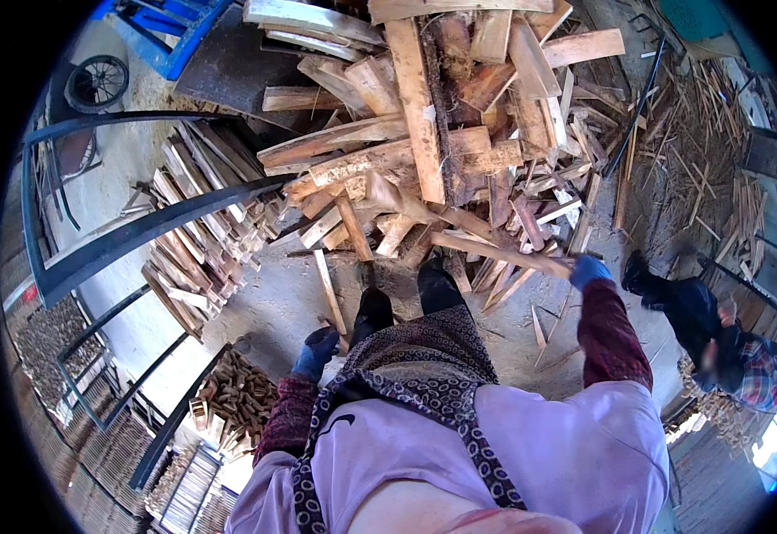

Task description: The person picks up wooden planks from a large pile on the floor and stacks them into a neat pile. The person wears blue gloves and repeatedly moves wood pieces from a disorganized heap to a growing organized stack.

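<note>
Holding point: right hand [590,270], in a blue glove, grips one end of a long wooden slat [506,254].
Right fingers: closed around the slat's right end; the exact thumb position is too small to tell.
Left hand: the left hand [317,353], also in a blue glove, hangs low beside the person's body, apart from the slat; whether its fingers are together or apart, or hold anything, cannot be told.
Slat position: extends leftward from the right hand, its far end over the near edge of the wood pile [420,116]; contact with the pile cannot be confirmed.
Slat weight: judged light to moderate, being narrow for its length; gripped at one end, it likely feels front-heavy.
Slat stiffness: judged rigid, with little bend expected along its length.
Slat surface: appears rough-sawn; slipping seems unlikely in a gloved grip, splinters more likely.
Slat strength: judged sturdy overall; thin edges may chip.
Grip advice: for one hand, take the end with the fingers wrapped fully round; for better balance, take hold near the middle or support both ends.
Pile pieces: thicker planks lie crossed over one another; these are judged heavier and may shift if pulled from beneath.
</note>
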{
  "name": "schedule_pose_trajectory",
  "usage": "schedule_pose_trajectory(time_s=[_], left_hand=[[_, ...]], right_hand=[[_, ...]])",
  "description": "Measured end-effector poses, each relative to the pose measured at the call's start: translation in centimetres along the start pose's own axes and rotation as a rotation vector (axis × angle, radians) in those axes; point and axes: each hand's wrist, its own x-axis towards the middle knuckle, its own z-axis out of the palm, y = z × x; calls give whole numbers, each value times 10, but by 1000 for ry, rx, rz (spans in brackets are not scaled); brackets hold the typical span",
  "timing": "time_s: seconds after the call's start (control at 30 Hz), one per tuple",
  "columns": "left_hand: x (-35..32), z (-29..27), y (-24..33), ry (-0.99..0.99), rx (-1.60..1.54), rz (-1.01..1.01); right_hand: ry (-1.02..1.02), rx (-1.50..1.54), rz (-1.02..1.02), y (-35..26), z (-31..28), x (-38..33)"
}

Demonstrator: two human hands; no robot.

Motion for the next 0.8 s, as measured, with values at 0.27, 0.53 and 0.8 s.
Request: schedule_pose_trajectory(time_s=[0.27,0.53,0.8], left_hand=[[-26,69,86,-247,345,439],[52,3,8,-257,52,280],[103,96,214,-485,-358,331]], right_hand=[[-78,696,-262,-158,83,70],[-261,2449,36,-399,127,149],[-445,1126,-474,-365,153,-133]])
